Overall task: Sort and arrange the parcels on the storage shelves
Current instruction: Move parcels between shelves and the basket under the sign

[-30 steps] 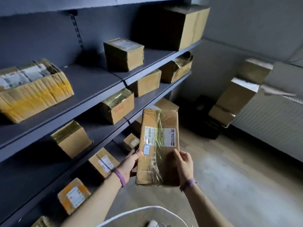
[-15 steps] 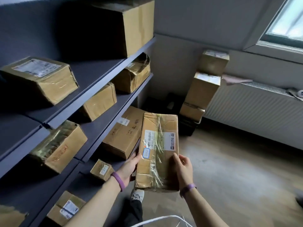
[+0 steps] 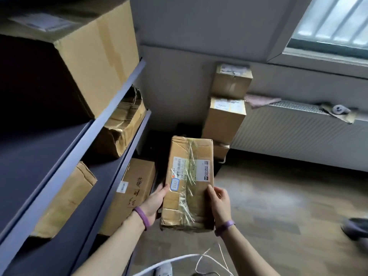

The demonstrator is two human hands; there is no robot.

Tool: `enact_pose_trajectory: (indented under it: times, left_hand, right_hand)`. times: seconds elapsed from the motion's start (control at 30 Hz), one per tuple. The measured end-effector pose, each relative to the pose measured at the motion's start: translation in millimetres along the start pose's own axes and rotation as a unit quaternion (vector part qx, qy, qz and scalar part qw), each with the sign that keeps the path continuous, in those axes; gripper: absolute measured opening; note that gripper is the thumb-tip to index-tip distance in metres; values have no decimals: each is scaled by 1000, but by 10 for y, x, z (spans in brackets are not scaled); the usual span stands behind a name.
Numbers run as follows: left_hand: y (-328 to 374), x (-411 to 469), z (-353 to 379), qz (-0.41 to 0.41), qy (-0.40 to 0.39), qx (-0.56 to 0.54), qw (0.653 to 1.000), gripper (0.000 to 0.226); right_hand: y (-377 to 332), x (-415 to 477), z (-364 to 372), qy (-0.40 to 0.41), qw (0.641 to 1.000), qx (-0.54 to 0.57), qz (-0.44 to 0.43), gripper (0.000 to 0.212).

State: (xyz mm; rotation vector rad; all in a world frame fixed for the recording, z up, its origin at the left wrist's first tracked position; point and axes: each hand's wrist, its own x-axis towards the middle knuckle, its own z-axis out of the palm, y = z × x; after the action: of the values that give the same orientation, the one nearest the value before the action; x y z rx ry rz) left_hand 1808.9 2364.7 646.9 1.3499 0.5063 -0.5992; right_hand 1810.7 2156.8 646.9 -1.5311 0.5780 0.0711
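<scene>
At the far end of the storage shelves (image 3: 111, 108), near the corner of the room, the held parcel (image 3: 189, 182) stands upright in the air between both hands, its label side facing the camera. The grip matches half a second ago. The left hand (image 3: 153, 204) cups the parcel's lower left edge with its thumb on the front by the blue sticker. The right hand (image 3: 219, 204) curls round the lower right edge, thumb on the front. Since then the view has swung right along the shelving: the small boxes on the lower shelves have dropped out of sight, and the stack of boxes (image 3: 227, 116) against the wall beside the radiator (image 3: 288, 136) looms nearer, just behind the parcel. A dark shoe (image 3: 356, 228) shows more fully at the right edge on the wooden floor (image 3: 278, 206). The upper shelf carries a large carton (image 3: 95, 48) reaching its front rim. On the shelf below sit a crumpled box (image 3: 121, 126) with loose tape at the far end and a plain box (image 3: 67, 198) nearer the camera. The lowest visible shelf holds a flat box (image 3: 133, 192) with handwritten characters and a small white label.
</scene>
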Motion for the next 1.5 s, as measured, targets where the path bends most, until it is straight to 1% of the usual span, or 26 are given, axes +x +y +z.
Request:
enact_pose_trajectory:
  times: [0.1,0.17,0.23,0.33,0.4,0.5,0.63,0.7,0.77,0.87,0.9,0.97,1.1,1.2,1.23,1.3,1.37,1.43,1.5]
  left_hand:
    - [333,349,-14,12,-7,-10,1000,55]
    - [541,600,-26,13,0,-10,1000,52]
    - [749,870,-18,16,5,-14,1000,49]
    - [1078,1350,32,29,9,-43,999,41]
    - [1329,1711,74,30,17,-58,998,42]
    - [1718,2319,129,23,28,-73,997,44]
    - [2171,3133,200,3,53,-102,993,39]
    - [2356,3547,199,-6,75,-109,991,38]
    - [2504,3935,158,-17,93,-95,991,39]
    - [2655,4484,67,-39,111,-62,991,45]
    - [2685,4667,33,-48,113,-54,991,46]
    - [2705,5043,-39,-57,119,-49,990,44]
    - [2521,5802,-144,-51,119,-46,991,39]
    - [2210,6405,-207,-59,142,-46,987,35]
    - [2097,6608,-224,-60,150,-46,986,35]
    - [1897,7014,-255,-59,155,-33,986,31]
    - [1728,7356,-304,-62,139,-22,988,26]
    - [1569,7623,-360,-72,117,-21,990,25]
    - [1411,7828,-415,-79,113,-15,990,24]
  right_hand:
    - [-157,392,188,0,1000,8,7,14]
    - [-249,681,302,-5,1000,13,14,16]
    - [-344,995,404,-10,1000,12,16,13]
    - [-475,1557,560,-29,999,5,22,14]
    - [-570,2002,667,-40,999,-12,25,14]
    - [-725,2728,836,-62,997,-26,23,9]
    - [-917,3628,1045,-93,993,-66,33,8]
    - [-1008,4028,1170,-108,990,-78,46,3]
    - [-1062,4365,1311,-124,987,-87,59,13]
    - [-1065,4802,1531,-163,978,-107,72,43]
    - [-1029,4953,1605,-176,975,-119,71,50]
    - [-916,5267,1749,-180,972,-131,70,56]
    - [-492,5806,2035,-140,973,-154,99,69]
    - [21,6136,2245,-114,972,-163,124,77]
    - [209,6260,2305,-108,972,-172,122,76]
    - [565,6522,2399,-92,973,-182,108,64]
    - [857,6743,2473,-77,973,-195,100,54]
    - [1091,6907,2521,-68,970,-202,117,56]
    - [1265,7027,2550,-46,966,-210,146,64]
